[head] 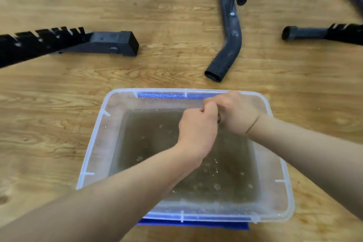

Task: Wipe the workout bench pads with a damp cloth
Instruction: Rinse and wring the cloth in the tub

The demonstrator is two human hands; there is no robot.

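Observation:
Both my hands are clenched into fists side by side over the far right part of a clear plastic tub (92, 143) of murky brown water (157, 143). My left hand (196, 129) and my right hand (237, 114) press together and grip a cloth (219, 119). Only a small dark sliver of the cloth shows between them; the rest is hidden inside the fists. Bubbles float on the water below. No bench pad is in view.
The tub stands on a blue sheet (196, 225) on a wooden floor (49, 114). Black bench frame parts lie beyond: a notched bar with a square foot (110, 43) at left, a bent tube leg (227, 53) in the middle, another foot (306, 32) at right.

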